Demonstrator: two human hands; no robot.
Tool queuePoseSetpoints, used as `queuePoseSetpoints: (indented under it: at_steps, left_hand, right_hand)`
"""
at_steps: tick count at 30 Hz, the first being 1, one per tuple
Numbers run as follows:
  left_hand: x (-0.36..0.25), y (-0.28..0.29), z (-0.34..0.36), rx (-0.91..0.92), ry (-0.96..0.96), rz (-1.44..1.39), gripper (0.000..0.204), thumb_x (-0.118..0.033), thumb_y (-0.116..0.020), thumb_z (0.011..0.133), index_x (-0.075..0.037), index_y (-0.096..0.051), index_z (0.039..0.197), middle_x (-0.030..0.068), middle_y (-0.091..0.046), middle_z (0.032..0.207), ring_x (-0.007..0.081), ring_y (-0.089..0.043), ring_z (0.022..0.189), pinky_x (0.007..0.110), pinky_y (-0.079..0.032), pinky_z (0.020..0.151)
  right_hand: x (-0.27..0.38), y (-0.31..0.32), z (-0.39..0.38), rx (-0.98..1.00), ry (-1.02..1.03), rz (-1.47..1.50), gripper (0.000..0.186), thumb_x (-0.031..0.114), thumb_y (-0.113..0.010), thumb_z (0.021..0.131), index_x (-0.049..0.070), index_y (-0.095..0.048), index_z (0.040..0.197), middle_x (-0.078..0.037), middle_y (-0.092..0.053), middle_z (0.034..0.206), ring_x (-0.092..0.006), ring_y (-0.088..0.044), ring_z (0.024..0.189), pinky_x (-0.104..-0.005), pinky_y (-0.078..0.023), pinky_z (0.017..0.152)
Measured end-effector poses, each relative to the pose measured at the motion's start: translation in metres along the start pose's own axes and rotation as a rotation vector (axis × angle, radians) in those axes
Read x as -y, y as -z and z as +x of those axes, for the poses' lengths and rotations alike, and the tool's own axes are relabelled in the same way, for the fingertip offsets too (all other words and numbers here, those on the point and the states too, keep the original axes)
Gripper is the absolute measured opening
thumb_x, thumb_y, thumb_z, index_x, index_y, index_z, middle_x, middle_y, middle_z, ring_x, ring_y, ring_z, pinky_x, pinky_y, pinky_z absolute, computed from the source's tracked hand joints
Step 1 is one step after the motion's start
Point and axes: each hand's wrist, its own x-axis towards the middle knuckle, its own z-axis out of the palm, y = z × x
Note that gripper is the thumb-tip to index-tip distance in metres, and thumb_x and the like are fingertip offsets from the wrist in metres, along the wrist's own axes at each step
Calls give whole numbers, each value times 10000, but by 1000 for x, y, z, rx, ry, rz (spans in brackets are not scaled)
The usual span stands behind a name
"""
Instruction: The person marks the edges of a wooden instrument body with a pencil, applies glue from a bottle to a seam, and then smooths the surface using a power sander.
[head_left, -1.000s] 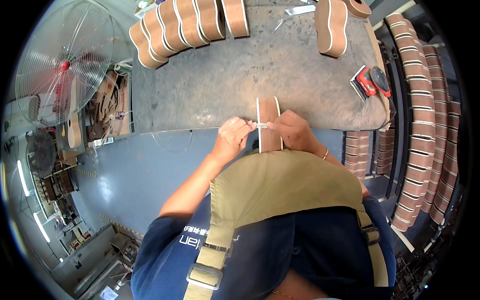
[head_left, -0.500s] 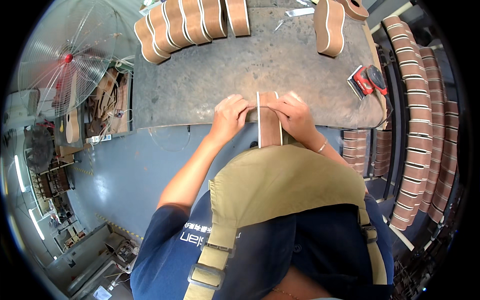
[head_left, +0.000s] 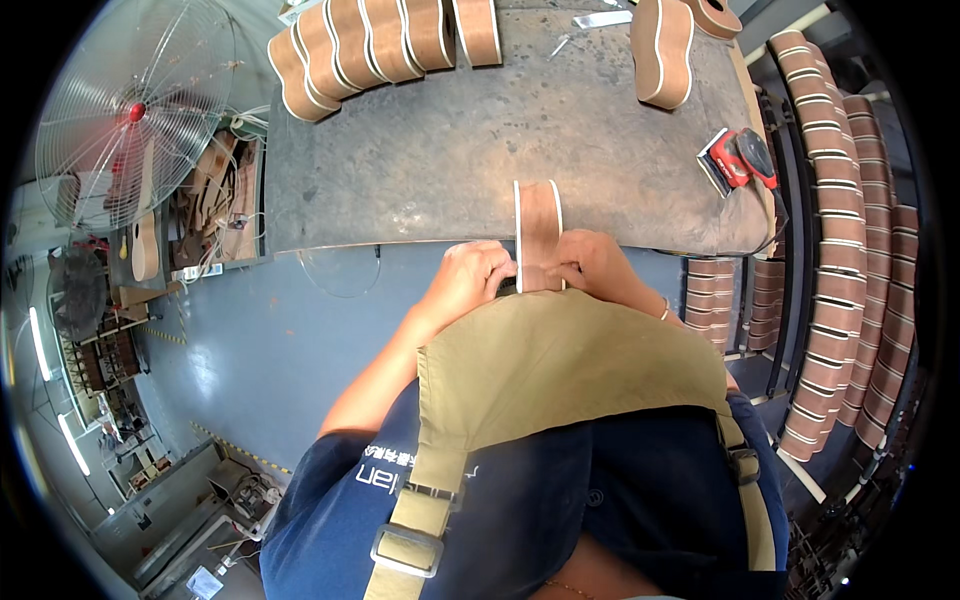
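Observation:
A small wooden guitar body stands on edge against my apron, its brown side facing up between two white binding edges. Its far end reaches over the near edge of the workbench. My left hand is closed at the left edge of the body, near the apron. On the opposite edge, my right hand is closed too, thumb and fingers pinched. Between them a thin brownish strip appears to lie across the side; its ends go into my fingers. The lower part of the body is hidden by the apron.
More guitar bodies stand in a row at the bench's far left, and another at the far right. A red sander lies near the right edge. A caged fan stands left; racks of stacked bodies rise at right.
Both hands have slid toward me along the guitar body's side, from over the bench edge to beside the apron. The brownish strip has moved with them; the body stays nearly in place.

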Motion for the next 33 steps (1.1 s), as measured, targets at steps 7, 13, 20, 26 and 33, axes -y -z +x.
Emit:
queuePoseSetpoints:
  at_steps: [7, 13, 20, 26, 33]
  left_hand:
    - [-21, 28, 43, -44, 42, -12, 21, -37, -742, 928, -18, -745, 919, 147, -733, 903, 349, -731, 835, 416, -569, 719]
    - [32, 22, 138, -18, 51, 11, 39, -40, -763, 918, -5, -748, 926, 132, -732, 854, 282, -722, 779, 379, -556, 708]
    - [114, -13, 159, 244, 320, -299, 74, 17, -775, 860, -25, -788, 919, 121, -738, 791, 207, -691, 714, 363, -546, 696]
    - [32, 19, 115, 11, -82, -13, 70, 15, -769, 879, -37, -767, 924, 106, -708, 795, 267, -658, 795, 393, -552, 715]
    - [75, -8, 145, 65, 288, -253, 86, 48, -716, 834, -10, -772, 864, 155, -725, 822, 347, -688, 749, 439, -575, 758]
  right_hand:
    - [18, 26, 19, -248, -54, -35, 67, 50, -712, 932, 4, -759, 947, -162, -720, 891, -383, -684, 810, -419, -541, 708]
    - [-34, 47, 77, -360, -140, -36, 144, 69, -700, 910, 12, -796, 1001, -214, -757, 953, -406, -717, 856, -459, -564, 761]
    - [-100, 24, 98, -51, -471, 100, 212, 81, -680, 897, 54, -828, 1047, -214, -768, 982, -369, -736, 882, -432, -569, 792]
    - [-23, 19, 39, -338, -172, -10, 289, -7, -634, 916, 84, -803, 1132, -158, -695, 901, -340, -678, 831, -416, -537, 723]
    - [-86, 14, 75, -288, -235, 88, 243, 65, -632, 937, 80, -820, 1090, -200, -695, 871, -386, -658, 779, -456, -525, 728]
